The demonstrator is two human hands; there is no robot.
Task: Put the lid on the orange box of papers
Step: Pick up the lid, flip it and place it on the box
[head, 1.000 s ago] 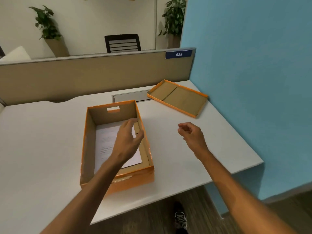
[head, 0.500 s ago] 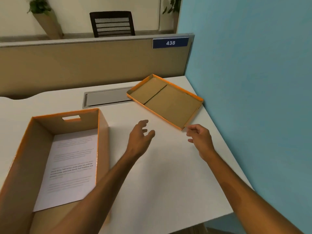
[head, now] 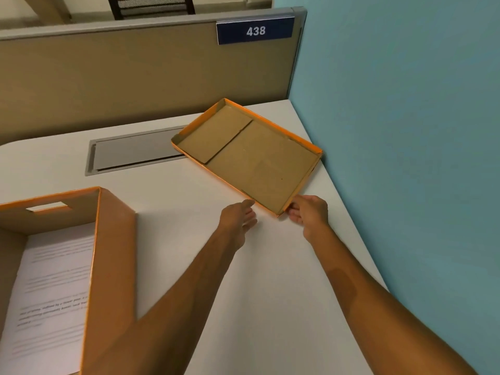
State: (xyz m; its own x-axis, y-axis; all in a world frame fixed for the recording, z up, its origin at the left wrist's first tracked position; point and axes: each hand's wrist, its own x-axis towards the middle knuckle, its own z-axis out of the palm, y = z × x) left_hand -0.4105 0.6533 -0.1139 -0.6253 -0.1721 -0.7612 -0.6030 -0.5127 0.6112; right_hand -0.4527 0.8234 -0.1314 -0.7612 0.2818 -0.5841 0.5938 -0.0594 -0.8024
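Fingers of the right hand curled at the near corner of the lid, apparently touching it; a firm grip could not be told. It lay upside down, long axis diagonal, by the blue wall. Left hand spread just beside the lid's near edge, the orange box well apart at left.

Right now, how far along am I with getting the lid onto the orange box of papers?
Early. Done: the printed white papers sit inside the open orange cardboard box. In hand: your right hand is at the near corner of the upturned orange cardboard lid; your left hand is almost at its edge. Left: lift, flip, and seat it.
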